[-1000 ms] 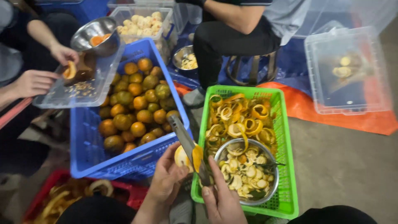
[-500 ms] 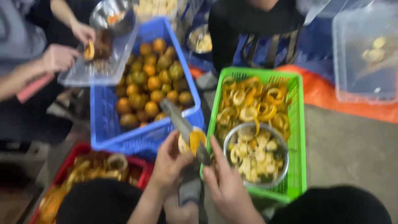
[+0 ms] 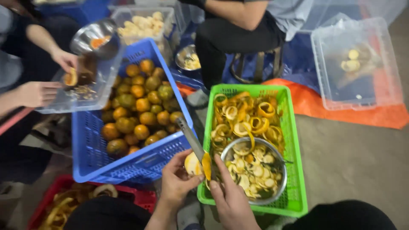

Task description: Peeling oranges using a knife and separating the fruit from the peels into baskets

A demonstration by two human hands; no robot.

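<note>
**Q:** Status of the peeling at this point?

**A:** Partway, by my judgement. The green basket (image 3: 298, 140) holds a heap of curled peel (image 3: 245, 119), and the metal bowl (image 3: 279, 157) inside it is well filled with peeled pieces. The blue crate (image 3: 91, 157), at my 11 o'clock, is close to full of unpeeled oranges (image 3: 138, 110), so most of the batch looks left to do.

**Q:** And the fruit in work?

**A:** My left hand (image 3: 179, 181) is closed around one orange (image 3: 194, 164), pale flesh showing, an orange strip hanging off its right side. My right hand (image 3: 228, 198) is closed on a long metal peeler (image 3: 190, 138), its shaft pointing to 11 o'clock. The orange sits at 1 o'clock from my left palm, touching the fingertips, just beside the bowl's rim.

**Q:** Neighbours?

**A:** Another person's hands (image 3: 64, 59) work over a clear tray (image 3: 100, 91) at 10 o'clock.
</note>
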